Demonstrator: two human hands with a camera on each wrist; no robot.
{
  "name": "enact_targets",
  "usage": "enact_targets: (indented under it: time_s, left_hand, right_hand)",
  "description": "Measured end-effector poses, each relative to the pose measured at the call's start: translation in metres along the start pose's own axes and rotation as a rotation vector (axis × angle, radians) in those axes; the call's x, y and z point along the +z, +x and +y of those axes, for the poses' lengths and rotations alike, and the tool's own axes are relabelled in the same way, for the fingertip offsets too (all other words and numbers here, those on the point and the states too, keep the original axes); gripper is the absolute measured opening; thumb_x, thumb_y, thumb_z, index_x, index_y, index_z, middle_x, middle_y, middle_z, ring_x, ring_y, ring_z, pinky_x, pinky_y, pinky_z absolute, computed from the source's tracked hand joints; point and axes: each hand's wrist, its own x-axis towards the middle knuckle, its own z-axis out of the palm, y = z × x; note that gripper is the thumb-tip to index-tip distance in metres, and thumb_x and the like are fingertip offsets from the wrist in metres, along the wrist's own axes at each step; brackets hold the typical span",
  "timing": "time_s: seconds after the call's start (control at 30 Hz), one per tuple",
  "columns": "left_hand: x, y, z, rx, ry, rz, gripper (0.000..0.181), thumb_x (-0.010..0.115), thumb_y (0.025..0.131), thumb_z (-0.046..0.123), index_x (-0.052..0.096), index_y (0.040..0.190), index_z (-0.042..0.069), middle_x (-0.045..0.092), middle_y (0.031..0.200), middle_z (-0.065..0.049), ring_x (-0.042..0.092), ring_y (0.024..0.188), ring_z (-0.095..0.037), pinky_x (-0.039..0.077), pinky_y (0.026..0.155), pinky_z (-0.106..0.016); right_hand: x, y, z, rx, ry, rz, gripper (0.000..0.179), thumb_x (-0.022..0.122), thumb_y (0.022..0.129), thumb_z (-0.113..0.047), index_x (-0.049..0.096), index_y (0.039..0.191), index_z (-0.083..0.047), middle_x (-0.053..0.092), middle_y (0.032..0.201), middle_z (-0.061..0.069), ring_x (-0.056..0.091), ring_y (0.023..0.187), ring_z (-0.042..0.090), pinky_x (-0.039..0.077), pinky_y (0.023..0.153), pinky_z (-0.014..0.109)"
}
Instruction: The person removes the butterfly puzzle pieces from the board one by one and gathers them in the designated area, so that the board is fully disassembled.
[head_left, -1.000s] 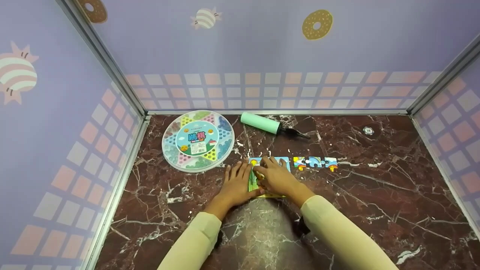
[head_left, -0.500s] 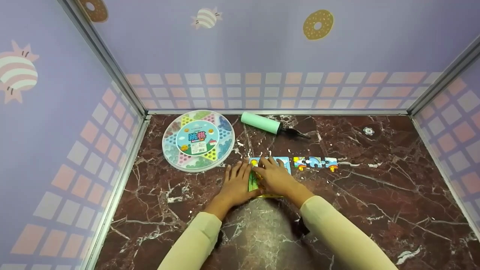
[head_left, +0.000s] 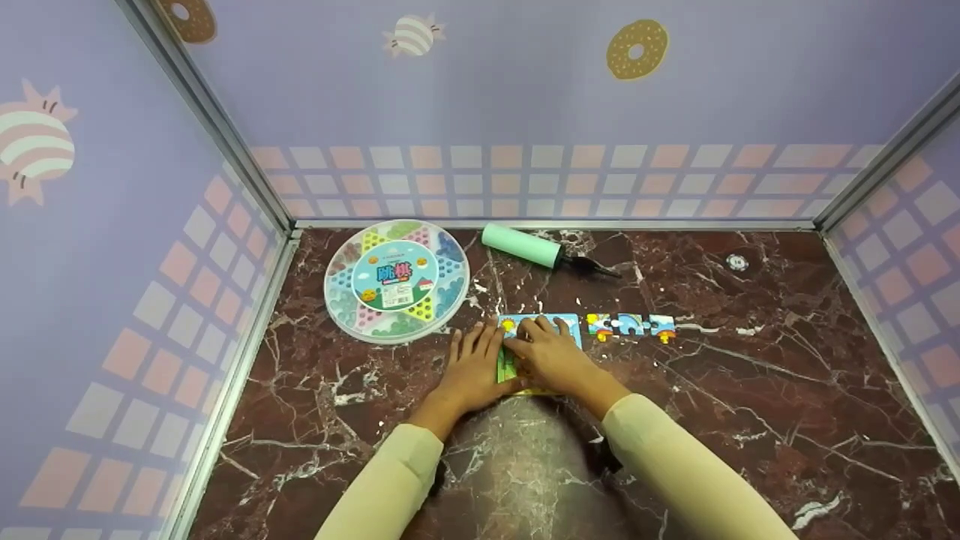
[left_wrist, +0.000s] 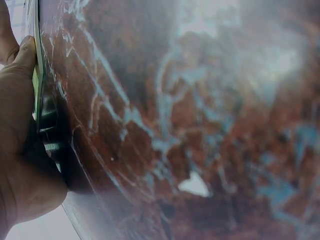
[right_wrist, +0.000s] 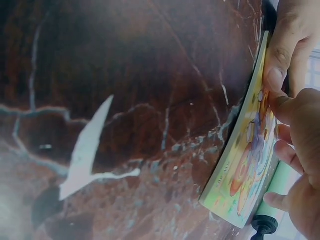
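The left hand (head_left: 474,373) lay with its fingers straight and slightly spread along the left side of the puzzle board (right_wrist: 245,155), its thumb reaching over the board's near corner; it was not clenched round anything. The board sat flat on the counter (head_left: 750,420), just to the right of that hand and directly beneath the right hand (head_left: 556,358), whose back hid much of the picture. The right hand's fingers were bent down onto the board (whether they pinched a loose piece I could not tell, since the knuckles covered the spot). Between the two hands a green strip of the board showed, and beyond the right fingertips ran its blue far edge, with a yellow sun near the corner closest to the left hand.

To the right of the right hand, and a little farther off, three puzzle pieces (head_left: 631,325) made a short row, near the board but apart from it. Beyond both hands, close to the back wall (head_left: 510,90), a mint-green cylinder (head_left: 521,245) lay on its side, its black narrow end pointing rightward. Beyond the left hand and to its left rested a round game box (head_left: 396,281). A small round chip (head_left: 737,262) lay well apart, far to the right of the right hand.
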Motion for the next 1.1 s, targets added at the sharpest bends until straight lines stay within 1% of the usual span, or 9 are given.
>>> enact_targets:
  time_s: [0.07, 0.23, 0.33, 0.47, 0.6, 0.67, 0.73, 0.97, 1.1]
  left_hand:
    - [0.001, 0.001, 0.000, 0.003, 0.008, 0.006, 0.113, 0.062, 0.099, 0.078, 0.021, 0.177, 0.006, 0.017, 0.187, -0.015, 0.014, 0.173, -0.042, 0.001, 0.139, -0.068]
    - [0.004, 0.005, -0.002, -0.004, 0.003, 0.002, 0.112, 0.062, 0.100, 0.076, 0.020, 0.177, 0.007, 0.017, 0.187, -0.014, 0.013, 0.173, -0.041, -0.001, 0.140, -0.067]
    - [0.005, 0.005, -0.001, -0.006, 0.006, 0.002, 0.113, 0.060, 0.100, 0.079, 0.020, 0.178, 0.007, 0.016, 0.187, -0.014, 0.012, 0.174, -0.040, -0.001, 0.139, -0.067]
    - [0.004, 0.005, 0.001, -0.010, -0.002, 0.003, 0.116, 0.058, 0.098, 0.082, 0.018, 0.178, 0.008, 0.014, 0.187, -0.013, 0.010, 0.174, -0.040, -0.003, 0.139, -0.066]
    - [0.002, 0.004, 0.003, -0.015, -0.002, -0.001, 0.117, 0.057, 0.098, 0.084, 0.018, 0.178, 0.008, 0.015, 0.187, -0.015, 0.010, 0.174, -0.040, -0.003, 0.140, -0.066]
    - [0.000, 0.002, 0.004, -0.015, 0.005, -0.001, 0.117, 0.057, 0.098, 0.084, 0.019, 0.178, 0.008, 0.016, 0.187, -0.015, 0.011, 0.174, -0.040, -0.002, 0.140, -0.066]
    - [-0.002, 0.001, 0.006, -0.015, 0.009, -0.004, 0.116, 0.058, 0.099, 0.082, 0.019, 0.177, 0.007, 0.015, 0.187, -0.016, 0.013, 0.174, -0.040, 0.000, 0.140, -0.067]
    - [-0.009, -0.004, 0.013, -0.028, 0.044, -0.010, 0.110, 0.060, 0.102, 0.077, 0.019, 0.178, 0.008, 0.014, 0.187, -0.014, 0.015, 0.173, -0.040, 0.005, 0.140, -0.067]
    - [-0.008, -0.004, 0.012, -0.019, 0.031, -0.003, 0.108, 0.061, 0.103, 0.074, 0.020, 0.177, 0.007, 0.014, 0.187, -0.015, 0.016, 0.173, -0.041, 0.005, 0.140, -0.067]
  right_hand:
    - [0.000, -0.002, 0.001, -0.006, -0.008, 0.022, 0.062, 0.096, 0.085, -0.042, 0.072, 0.138, -0.020, 0.062, 0.132, 0.009, 0.058, 0.128, 0.036, 0.046, 0.114, 0.079]
    - [-0.001, -0.005, 0.004, -0.006, -0.021, 0.060, 0.058, 0.096, 0.085, -0.041, 0.074, 0.136, -0.022, 0.065, 0.133, 0.009, 0.060, 0.128, 0.034, 0.047, 0.114, 0.077]
    - [-0.001, -0.006, 0.007, -0.008, -0.030, 0.089, 0.049, 0.092, 0.091, -0.035, 0.075, 0.135, -0.022, 0.067, 0.134, 0.009, 0.061, 0.128, 0.035, 0.046, 0.115, 0.079]
    - [0.000, -0.010, 0.009, -0.011, -0.052, 0.134, 0.032, 0.083, 0.101, -0.025, 0.076, 0.132, -0.022, 0.069, 0.131, 0.010, 0.061, 0.126, 0.037, 0.047, 0.113, 0.081]
    - [-0.001, -0.013, 0.012, 0.003, -0.063, 0.148, 0.029, 0.079, 0.104, -0.025, 0.077, 0.132, -0.022, 0.070, 0.130, 0.010, 0.061, 0.124, 0.039, 0.046, 0.113, 0.081]
    - [-0.001, -0.015, 0.013, 0.011, -0.061, 0.152, 0.028, 0.078, 0.104, -0.025, 0.078, 0.131, -0.021, 0.070, 0.129, 0.010, 0.060, 0.124, 0.039, 0.045, 0.114, 0.080]
    - [-0.001, -0.017, 0.015, 0.015, -0.056, 0.160, 0.027, 0.079, 0.103, -0.026, 0.079, 0.130, -0.021, 0.070, 0.128, 0.010, 0.060, 0.123, 0.038, 0.045, 0.115, 0.080]
    - [-0.003, -0.026, 0.021, 0.004, -0.059, 0.205, 0.024, 0.085, 0.095, -0.035, 0.081, 0.116, -0.021, 0.069, 0.124, 0.006, 0.059, 0.119, 0.036, 0.045, 0.114, 0.081]
    - [-0.003, -0.030, 0.026, -0.006, -0.049, 0.229, 0.018, 0.085, 0.096, -0.029, 0.081, 0.111, -0.020, 0.070, 0.123, 0.005, 0.058, 0.116, 0.034, 0.047, 0.113, 0.077]
